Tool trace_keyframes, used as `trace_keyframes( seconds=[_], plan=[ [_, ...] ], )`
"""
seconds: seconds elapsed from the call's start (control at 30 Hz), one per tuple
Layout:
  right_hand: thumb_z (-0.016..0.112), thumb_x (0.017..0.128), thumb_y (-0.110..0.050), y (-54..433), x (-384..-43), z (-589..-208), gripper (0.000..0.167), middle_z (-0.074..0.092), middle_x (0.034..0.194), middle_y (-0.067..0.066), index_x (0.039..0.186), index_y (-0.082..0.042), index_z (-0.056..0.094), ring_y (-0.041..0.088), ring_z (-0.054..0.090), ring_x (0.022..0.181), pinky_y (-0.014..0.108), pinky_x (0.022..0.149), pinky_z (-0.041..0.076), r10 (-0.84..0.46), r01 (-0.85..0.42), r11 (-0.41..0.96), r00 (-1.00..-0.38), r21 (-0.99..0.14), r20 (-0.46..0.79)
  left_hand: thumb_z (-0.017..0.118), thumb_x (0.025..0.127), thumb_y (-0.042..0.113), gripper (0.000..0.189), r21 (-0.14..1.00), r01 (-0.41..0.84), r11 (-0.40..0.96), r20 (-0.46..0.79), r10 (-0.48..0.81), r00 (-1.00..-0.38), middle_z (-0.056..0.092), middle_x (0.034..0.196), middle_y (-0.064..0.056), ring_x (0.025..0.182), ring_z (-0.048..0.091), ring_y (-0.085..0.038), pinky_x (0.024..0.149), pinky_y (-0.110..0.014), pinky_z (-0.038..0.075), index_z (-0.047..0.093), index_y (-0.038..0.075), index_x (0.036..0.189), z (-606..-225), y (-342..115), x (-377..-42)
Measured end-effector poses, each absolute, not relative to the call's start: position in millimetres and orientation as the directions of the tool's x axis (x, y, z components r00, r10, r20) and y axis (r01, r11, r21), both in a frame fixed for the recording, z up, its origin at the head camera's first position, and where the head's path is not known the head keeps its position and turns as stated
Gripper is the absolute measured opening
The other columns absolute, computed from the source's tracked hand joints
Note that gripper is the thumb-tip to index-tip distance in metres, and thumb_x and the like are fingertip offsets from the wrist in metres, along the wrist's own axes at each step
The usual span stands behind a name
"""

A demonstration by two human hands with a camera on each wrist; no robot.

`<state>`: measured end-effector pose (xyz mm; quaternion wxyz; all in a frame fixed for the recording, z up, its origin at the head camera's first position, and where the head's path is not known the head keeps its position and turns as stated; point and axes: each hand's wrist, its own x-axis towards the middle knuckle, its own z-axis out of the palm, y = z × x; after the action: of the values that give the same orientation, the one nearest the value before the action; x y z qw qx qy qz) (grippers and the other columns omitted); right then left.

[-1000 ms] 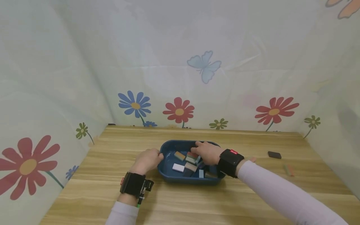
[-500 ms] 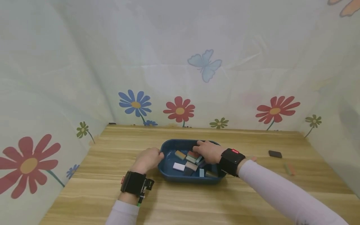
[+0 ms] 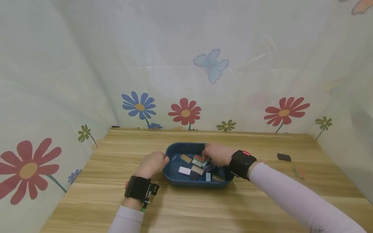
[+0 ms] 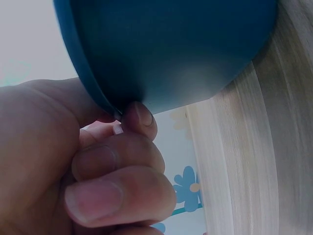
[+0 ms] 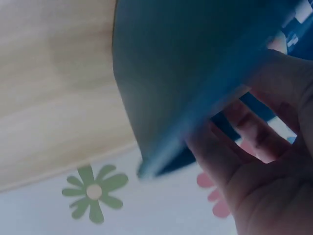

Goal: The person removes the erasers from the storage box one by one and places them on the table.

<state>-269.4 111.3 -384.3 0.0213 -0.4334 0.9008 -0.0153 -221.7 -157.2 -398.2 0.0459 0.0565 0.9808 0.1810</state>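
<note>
A dark blue oblong basin (image 3: 192,185) stands on the wooden table, with several small rectangular blocks inside. My left hand (image 3: 152,163) pinches its left rim; in the left wrist view the thumb and curled fingers meet at the basin's edge (image 4: 80,54). My right hand (image 3: 220,155) reaches over the right end, fingers bent down beside the blocks. Near it lie a red and green block (image 3: 199,159) and a light blue one (image 3: 205,163). A white block (image 3: 184,171) and an orange one (image 3: 186,158) lie further left. I cannot tell whether the right fingertips hold a block.
On the table (image 3: 116,168) to the right lie a dark block (image 3: 284,157) and a green and orange block (image 3: 299,172). A pinkish piece shows partly behind the right forearm. A flower-printed curtain (image 3: 163,81) encloses the table's back and sides.
My right hand has shifted slightly right inside the basin, its fingers bending further down, and more of the blocks below it shows. The left hand keeps its grip on the rim.
</note>
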Motion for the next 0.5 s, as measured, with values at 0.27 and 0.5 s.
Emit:
trace_keyframes(
  seconds=[0.27,0.5],
  plan=[
    [0.072,0.079,0.005,134,-281,-338,0.014,0.062,0.081,0.003,0.086,-0.006,0.068,0.018,0.059,0.074,0.036,0.069,0.051,-0.765,-0.765,0.642,-0.644,-0.049,0.026,0.047,0.099,0.028,0.031,0.35,0.09,0.932,-0.077,0.124,-0.989,0.053,0.067,-0.004,0.061,0.05,-0.02,0.056,-0.034,0.036,0.059,0.01,0.077,-395,-157,-224],
    [0.074,0.076,0.005,181,-304,-311,0.014,0.061,0.077,0.005,0.084,-0.003,0.065,0.021,0.057,0.069,0.039,0.067,0.051,-0.654,-0.66,0.751,-0.748,-0.026,0.109,0.047,0.099,0.028,0.03,0.345,0.097,0.933,-0.077,0.131,-0.988,0.054,0.068,-0.005,0.062,0.05,-0.021,0.057,-0.034,0.036,0.06,0.01,0.078,-397,-157,-221]
  ],
)
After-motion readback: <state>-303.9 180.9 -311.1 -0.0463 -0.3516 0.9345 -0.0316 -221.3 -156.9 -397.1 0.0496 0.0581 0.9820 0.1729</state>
